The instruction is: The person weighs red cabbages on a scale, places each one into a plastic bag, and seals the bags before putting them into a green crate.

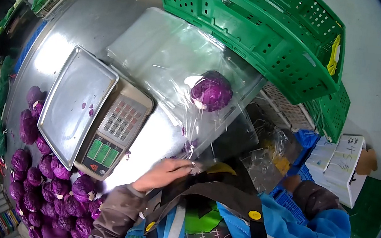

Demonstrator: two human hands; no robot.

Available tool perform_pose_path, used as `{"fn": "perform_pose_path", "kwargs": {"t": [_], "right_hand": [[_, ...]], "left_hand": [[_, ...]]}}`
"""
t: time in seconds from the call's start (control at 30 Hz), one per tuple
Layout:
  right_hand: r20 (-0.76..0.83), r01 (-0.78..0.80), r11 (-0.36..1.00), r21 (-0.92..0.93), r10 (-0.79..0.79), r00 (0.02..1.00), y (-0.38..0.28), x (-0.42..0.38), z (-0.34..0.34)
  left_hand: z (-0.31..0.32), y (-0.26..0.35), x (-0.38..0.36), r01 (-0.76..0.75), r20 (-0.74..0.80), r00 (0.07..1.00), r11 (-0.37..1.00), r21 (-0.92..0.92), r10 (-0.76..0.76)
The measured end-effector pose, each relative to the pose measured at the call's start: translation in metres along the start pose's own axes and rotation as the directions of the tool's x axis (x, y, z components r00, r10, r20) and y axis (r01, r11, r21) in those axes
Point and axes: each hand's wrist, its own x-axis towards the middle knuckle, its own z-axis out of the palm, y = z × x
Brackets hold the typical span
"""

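Your left hand (163, 173) lies on the near edge of the steel bench (93, 13), fingers stretched toward a clear plastic sheet (179, 59). The fingertips meet the sheet's near corner, but glare and a small shiny thing there make it hard to tell whether the grip is clenched on the film or just resting.

Your right hand (291, 182) is mostly hidden. Only a bit of it shows above the dark cuff, by crumpled film (267, 164) off the bench's right edge, so its grip cannot be read.

One purple cabbage (211, 91) sits on the sheet, far from your left hand and just near of the tilted green crate (243, 24). More purple shows inside the crate, cut off at the top.

Left of the cabbage stands a scale (113, 132) with a bare tray (73, 102); its display digits are too small to read. A heap of cabbages (45, 181) lies at the near left, partly behind your sleeve and cut off by the lens edge.
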Motion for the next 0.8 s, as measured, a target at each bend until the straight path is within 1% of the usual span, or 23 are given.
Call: {"fn": "perform_pose_path", "kwargs": {"t": [0.03, 0.07, 0.1, 0.13, 0.17, 0.2, 0.23, 0.27, 0.3, 0.33, 0.37, 0.4, 0.43, 0.47, 0.5, 0.53, 0.57, 0.6, 0.67, 0.7, 0.73, 0.8], "right_hand": [[-0.189, 0.049, 0.999, 0.005, -0.048, 0.981, -0.003, 0.004, -0.013], [-0.369, 0.096, 0.995, 0.004, -0.088, 0.925, -0.007, 0.007, -0.026], [-0.489, 0.118, 0.976, 0.18, -0.015, 0.872, -0.03, 0.002, -0.069], [-0.591, 0.163, 0.926, 0.341, 0.076, 0.803, -0.059, -0.004, -0.122], [-0.758, 0.284, 0.907, 0.312, 0.057, 0.65, -0.073, -0.001, -0.154], [-0.886, 0.395, 0.883, 0.254, 0.049, 0.46, -0.084, 0.005, -0.178], [-0.924, 0.427, 0.884, 0.189, 0.012, 0.383, -0.092, 0.013, -0.196], [-0.952, 0.453, 0.883, 0.122, -0.024, 0.304, -0.097, 0.019, -0.209], [-0.954, 0.457, 0.881, 0.123, -0.022, 0.299, -0.101, 0.028, -0.216], [-0.965, 0.523, 0.852, -0.008, -0.143, 0.218, -0.104, 0.039, -0.221], [-0.957, 0.574, 0.806, -0.143, -0.26, 0.127, -0.105, 0.047, -0.229], [-0.957, 0.575, 0.804, -0.149, -0.264, 0.12, -0.104, 0.051, -0.24], [-0.982, 0.726, 0.685, 0.063, -0.086, 0.167, -0.104, 0.055, -0.251], [-0.966, 0.83, 0.498, 0.252, 0.075, 0.248, -0.107, 0.058, -0.262], [-0.952, 0.928, 0.227, 0.295, 0.156, 0.264, -0.117, 0.033, -0.288], [-0.958, 0.925, 0.29, 0.245, 0.221, 0.185, -0.121, 0.012, -0.312], [-0.962, 0.993, -0.005, 0.122, 0.247, 0.119, -0.125, -0.002, -0.329], [-0.964, 0.993, -0.007, 0.118, 0.237, 0.116, -0.13, -0.015, -0.341], [-0.979, 0.997, 0.076, 0.023, 0.204, 0.008, -0.141, -0.034, -0.359], [-0.981, 0.992, 0.06, 0.107, 0.17, 0.096, -0.154, -0.038, -0.363], [-0.984, 0.994, 0.057, 0.097, 0.154, 0.087, -0.162, -0.038, -0.364], [-0.986, 0.987, -0.052, 0.155, 0.049, 0.157, -0.18, -0.034, -0.36]], "left_hand": [[-0.016, -0.001, -0.005, -0.007, -0.013, 1.0, 0.999, 0.053, 0.008], [-0.025, -0.001, -0.006, -0.012, -0.021, 1.0, 0.994, 0.106, 0.014], [-0.026, 0.003, 0.0, 0.067, -0.314, 0.949, 0.971, 0.231, 0.009], [-0.027, 0.008, 0.008, 0.174, -0.582, 0.811, 0.929, 0.326, 0.052], [-0.021, 0.017, 0.022, 0.107, -0.673, 0.678, 0.866, 0.489, 0.296], [-0.016, 0.025, 0.033, 0.08, -0.687, 0.499, 0.762, 0.643, 0.528], [-0.019, 0.011, 0.043, 0.052, -0.538, 0.54, 0.612, 0.789, 0.648], [-0.022, -0.003, 0.052, 0.015, -0.365, 0.575, 0.437, 0.899, 0.732], [-0.019, 0.013, 0.056, -0.098, -0.247, 0.583, 0.369, 0.924, 0.774], [-0.022, 0.018, 0.061, -0.156, -0.138, 0.612, 0.29, 0.944, 0.778], [-0.026, 0.023, 0.066, -0.172, -0.177, 0.597, 0.34, 0.924, 0.783], [-0.03, 0.028, 0.069, -0.19, -0.218, 0.582, 0.391, 0.9, 0.784], [-0.039, 0.035, 0.069, -0.231, -0.367, 0.54, 0.553, 0.801, 0.758], [-0.05, 0.045, 0.067, -0.279, -0.511, 0.499, 0.687, 0.67, 0.7], [-0.055, 0.07, 0.062, -0.395, -0.634, 0.467, 0.787, 0.474, 0.616], [-0.059, 0.099, 0.053, -0.507, -0.734, 0.453, 0.824, 0.254, 0.505], [-0.07, 0.114, 0.04, -0.588, -0.759, 0.429, 0.789, 0.177, 0.49], [-0.081, 0.124, 0.027, -0.665, -0.783, 0.406, 0.74, 0.101, 0.471], [-0.088, 0.135, 0.012, -0.652, -0.773, 0.297, 0.711, 0.266, 0.561], [-0.093, 0.132, 0.006, -0.532, -0.771, 0.295, 0.767, 0.359, 0.565], [-0.091, 0.126, -0.001, -0.532, -0.776, 0.277, 0.763, 0.367, 0.566], [-0.081, 0.108, -0.021, -0.33, -0.859, 0.255, 0.875, 0.354, 0.444]]}}
